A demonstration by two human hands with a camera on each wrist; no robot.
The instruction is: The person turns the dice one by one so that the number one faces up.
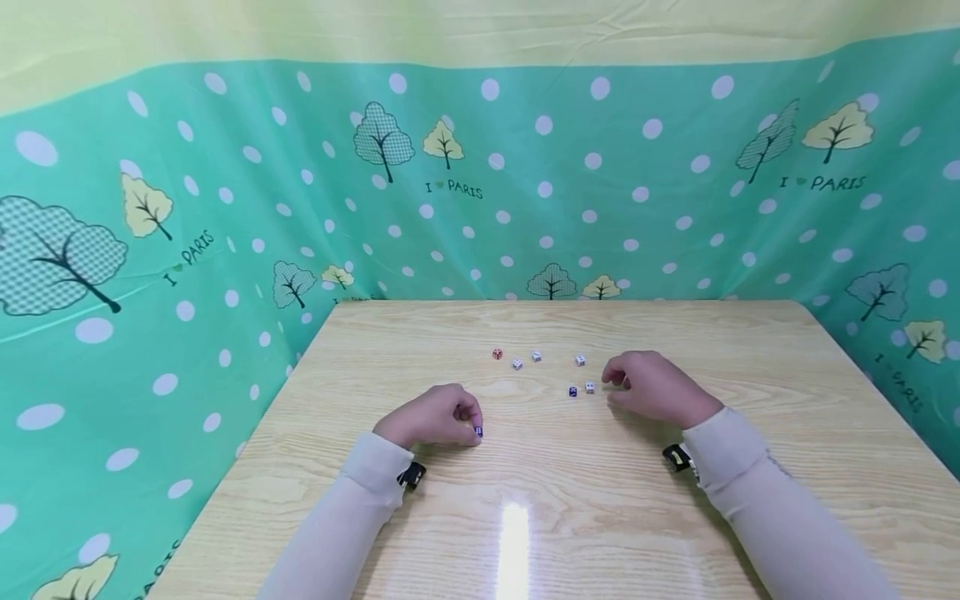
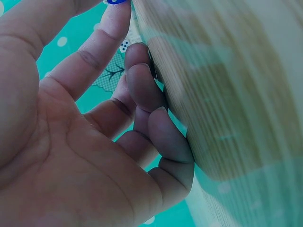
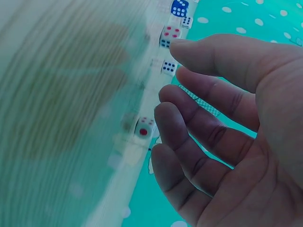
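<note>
The left hand (image 1: pixel 437 416) pinches a small blue die (image 1: pixel 478 432) between thumb and index finger, low over the wooden table (image 1: pixel 420 550); in the left wrist view the blue die (image 2: pixel 116 1) shows at the top edge. The right hand (image 1: pixel 652 387) is beside a white die (image 1: pixel 589 387), its fingers bent loosely with a gap to the thumb and holding nothing. Just left of that white die lies another blue die (image 1: pixel 573 391). In the right wrist view the right hand (image 3: pixel 222 127) has a white die with red and blue dots (image 3: pixel 170 36) near its thumb tip.
Farther back on the table lie a red die (image 1: pixel 497 354) and white dice (image 1: pixel 517 364), (image 1: pixel 536 356), with one more white die (image 1: pixel 581 360) to the right. A green patterned curtain (image 1: pixel 450 242) hangs behind and beside the table.
</note>
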